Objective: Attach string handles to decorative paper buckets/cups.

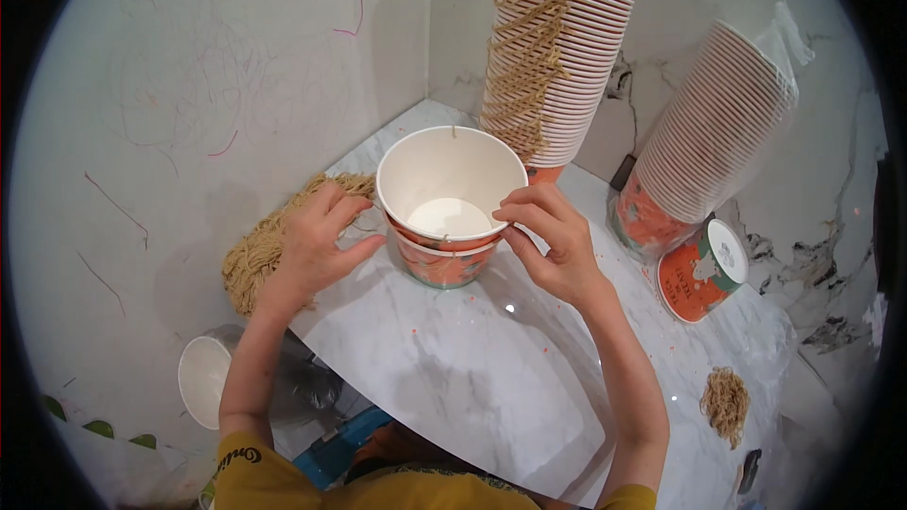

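Note:
Two orange-printed paper tubs with white insides stand nested on the marble table, the upper tub [449, 170] sitting a little raised in the lower tub [444, 269]. A short bit of tan string hangs over the upper rim at the back, and another bit shows at the front. My right hand [557, 241] pinches the upper tub's rim on its right side, fingertips at the edge and thumb beneath. To the left of the tubs, my left hand [326, 241] is open, thumb and fingers apart, close to the rim. Beside it lies a bundle of tan string [260, 246].
Behind the tubs rises a tall tub stack [586, 57] with tan string zigzagging down it. A plastic-wrapped stack [713, 123] leans at the right, near an overturned tub [704, 274]. A small string clump [726, 406] lies nearer. Another tub [203, 382] sits below the table's left edge.

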{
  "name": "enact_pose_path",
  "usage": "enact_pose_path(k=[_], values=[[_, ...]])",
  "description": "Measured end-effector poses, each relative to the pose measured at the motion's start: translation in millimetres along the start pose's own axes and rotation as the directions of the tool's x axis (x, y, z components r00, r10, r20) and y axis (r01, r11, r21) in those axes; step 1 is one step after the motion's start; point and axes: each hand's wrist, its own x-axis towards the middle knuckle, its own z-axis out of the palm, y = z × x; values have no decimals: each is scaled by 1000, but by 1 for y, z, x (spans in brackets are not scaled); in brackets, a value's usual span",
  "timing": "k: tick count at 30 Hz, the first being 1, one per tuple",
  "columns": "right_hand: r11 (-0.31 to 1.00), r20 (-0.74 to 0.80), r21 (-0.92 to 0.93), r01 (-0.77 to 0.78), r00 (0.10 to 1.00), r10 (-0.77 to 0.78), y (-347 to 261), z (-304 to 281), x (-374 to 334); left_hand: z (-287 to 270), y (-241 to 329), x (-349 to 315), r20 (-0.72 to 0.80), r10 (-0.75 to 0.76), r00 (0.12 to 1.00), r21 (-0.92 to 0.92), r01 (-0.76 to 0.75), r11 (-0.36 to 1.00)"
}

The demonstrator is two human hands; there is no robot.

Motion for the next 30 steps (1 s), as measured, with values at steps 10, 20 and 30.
enact_pose_path(k=[10, 20, 30], values=[[998, -91, -35, -52, 995, 48, 6, 10, -18, 4, 24, -6, -38, -10, 999, -21, 9, 1000], [995, -153, -92, -46, 988, 32, 15, 19, -24, 8, 42, -6, -59, -104, 993, -104, 98, 990], [986, -180, -144, -83, 982, 56, 15, 31, -23, 21, 53, -8, -117, -258, 959, -179, 235, 955]])
